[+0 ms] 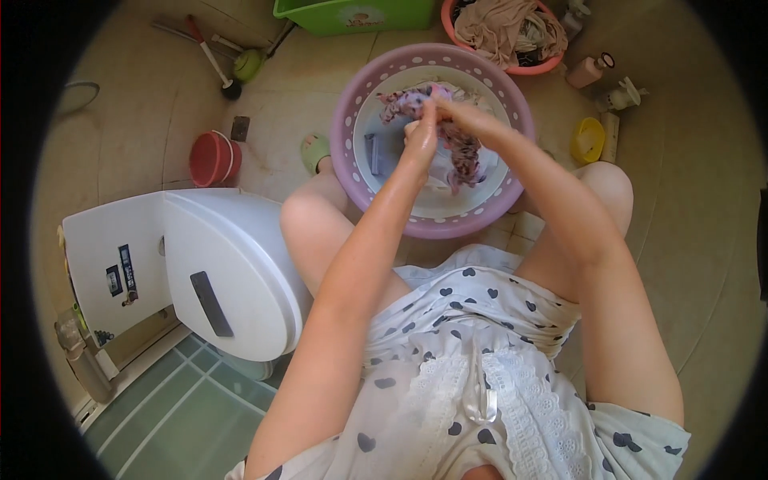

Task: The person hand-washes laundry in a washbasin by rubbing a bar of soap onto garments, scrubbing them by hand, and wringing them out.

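Over a purple basin [512,196] with white dots round its rim, both my hands grip a wet patterned cloth. My left hand [422,138] is closed on it, and my right hand [470,120] is closed on it close beside. The cloth [463,158], dark-spotted in pink and lilac, is bunched between them; one end hangs down to the right, the other sticks out to the left. Below, whitish laundry [440,172] lies in water in the basin. A small blue-grey oblong thing [373,154] sits inside at the left; its kind is unclear.
A coral tub [552,66] of clothes and a green tub [352,22] stand beyond the basin. Left are a red bucket [210,160] and a white toilet [216,240] with a dark phone-like slab [211,304] on its lid. Bottles [586,74] and a yellow bowl [588,140] stand right.
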`<state>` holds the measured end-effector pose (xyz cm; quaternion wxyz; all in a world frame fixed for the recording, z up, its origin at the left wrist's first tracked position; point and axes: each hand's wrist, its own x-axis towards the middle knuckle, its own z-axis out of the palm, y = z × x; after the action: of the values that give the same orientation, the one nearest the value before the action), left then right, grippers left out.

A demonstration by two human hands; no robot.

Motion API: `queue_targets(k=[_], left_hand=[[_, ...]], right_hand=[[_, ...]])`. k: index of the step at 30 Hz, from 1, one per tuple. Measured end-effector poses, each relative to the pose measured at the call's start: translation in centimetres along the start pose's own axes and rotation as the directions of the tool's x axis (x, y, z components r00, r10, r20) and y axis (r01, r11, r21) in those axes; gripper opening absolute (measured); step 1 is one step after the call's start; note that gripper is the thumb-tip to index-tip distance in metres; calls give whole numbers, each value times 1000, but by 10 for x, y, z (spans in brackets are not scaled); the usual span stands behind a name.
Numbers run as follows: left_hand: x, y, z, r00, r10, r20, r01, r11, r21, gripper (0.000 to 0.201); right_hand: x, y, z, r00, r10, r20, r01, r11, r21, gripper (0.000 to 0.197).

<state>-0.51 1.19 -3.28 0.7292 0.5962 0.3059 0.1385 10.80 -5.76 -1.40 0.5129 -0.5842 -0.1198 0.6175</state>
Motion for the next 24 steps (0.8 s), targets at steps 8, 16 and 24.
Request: queue_targets(k=[8, 16, 24], left_hand=[[-7, 25, -27, 837, -545, 54, 410, 559, -721, 88], [-15, 1, -17, 953, -220, 207, 300, 758, -579, 58], [-7, 15, -6, 895, -447, 15, 354, 687, -634, 34]], right_hand=[[-45, 1, 81, 759, -649, -47, 295, 409, -864, 35], [-58, -5, 91, 711, -700, -67, 242, 334, -911, 30], [10, 5, 24, 690, -589, -421, -76, 519, -851, 32]])
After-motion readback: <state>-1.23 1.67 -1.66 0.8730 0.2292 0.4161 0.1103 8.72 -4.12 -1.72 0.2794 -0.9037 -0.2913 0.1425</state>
